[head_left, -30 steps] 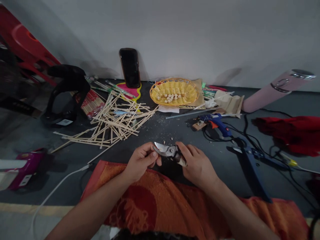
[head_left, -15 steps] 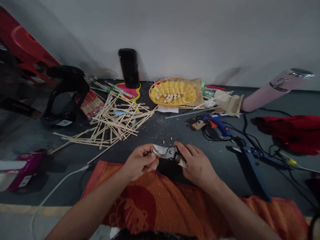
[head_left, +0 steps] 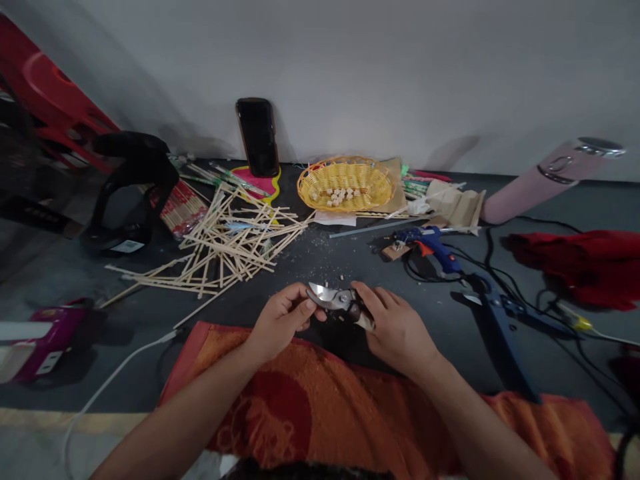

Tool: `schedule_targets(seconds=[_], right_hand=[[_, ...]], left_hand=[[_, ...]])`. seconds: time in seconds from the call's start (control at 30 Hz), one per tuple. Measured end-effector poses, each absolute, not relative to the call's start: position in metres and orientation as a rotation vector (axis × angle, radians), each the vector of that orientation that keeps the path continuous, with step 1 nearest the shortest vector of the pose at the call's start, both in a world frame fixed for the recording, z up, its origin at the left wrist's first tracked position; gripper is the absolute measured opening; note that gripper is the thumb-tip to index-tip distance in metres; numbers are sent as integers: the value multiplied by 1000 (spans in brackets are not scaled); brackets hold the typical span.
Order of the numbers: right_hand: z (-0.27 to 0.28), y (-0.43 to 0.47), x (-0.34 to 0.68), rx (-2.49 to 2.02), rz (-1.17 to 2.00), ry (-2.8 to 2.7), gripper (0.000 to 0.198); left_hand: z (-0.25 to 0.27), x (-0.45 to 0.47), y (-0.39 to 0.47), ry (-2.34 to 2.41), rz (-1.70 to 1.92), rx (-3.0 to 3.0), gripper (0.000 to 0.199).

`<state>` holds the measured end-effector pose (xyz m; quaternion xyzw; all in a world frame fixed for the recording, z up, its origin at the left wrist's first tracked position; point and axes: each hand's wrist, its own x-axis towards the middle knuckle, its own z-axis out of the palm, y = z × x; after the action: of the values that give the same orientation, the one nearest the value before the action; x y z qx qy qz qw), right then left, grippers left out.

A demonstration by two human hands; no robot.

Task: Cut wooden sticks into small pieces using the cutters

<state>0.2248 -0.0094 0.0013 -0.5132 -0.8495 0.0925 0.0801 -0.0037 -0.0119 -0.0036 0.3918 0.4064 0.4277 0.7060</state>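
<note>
Gripped in my right hand point(head_left: 397, 327) are pruning shears point(head_left: 333, 297), their metal jaws pointing left. My left hand point(head_left: 285, 317) is closed in a pinch at the tip of the jaws. What its fingers hold, if anything, is too small and hidden to make out. Just beyond the shears lies a tiny pale wooden piece point(head_left: 341, 277) on the dark surface, among scattered crumbs. Farther back, a yellow woven basket point(head_left: 345, 175) contains several small pale cut pieces point(head_left: 343, 196). To the left spreads a loose pile of thin wooden sticks point(head_left: 225, 250).
An orange towel point(head_left: 350, 400) lies under my forearms. On the right are a blue glue gun point(head_left: 435, 247), a large blue-handled tool point(head_left: 505, 340), cables, red cloth point(head_left: 575, 267) and a pink bottle point(head_left: 530, 187). A phone point(head_left: 258, 137) leans on the wall; a black stand point(head_left: 133, 190) is at left.
My left hand and the shears' jaws have shifted slightly up and right. The left fingers now sit closer against the jaws. The sticks and basket stay put.
</note>
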Motion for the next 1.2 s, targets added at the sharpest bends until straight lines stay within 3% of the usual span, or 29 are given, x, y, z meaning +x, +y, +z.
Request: schedule_targets(seconds=[0.2,0.5,0.83,1.2], right_hand=[[8,-9,226,-1522,258,-2600,65],[4,-7,227,-1490,295,-2584,65],[1,-10,221,-1524,287,-2556,50],[5,-8,227,-1542,307,-2535,63]], left_hand=[[-4,-6,-13,945,919,997,30],[-7,-8,-14,834,886,904,23],[-5,-8,-14,864,901,851,23],[-4,-4,-13,920,942,937,22]])
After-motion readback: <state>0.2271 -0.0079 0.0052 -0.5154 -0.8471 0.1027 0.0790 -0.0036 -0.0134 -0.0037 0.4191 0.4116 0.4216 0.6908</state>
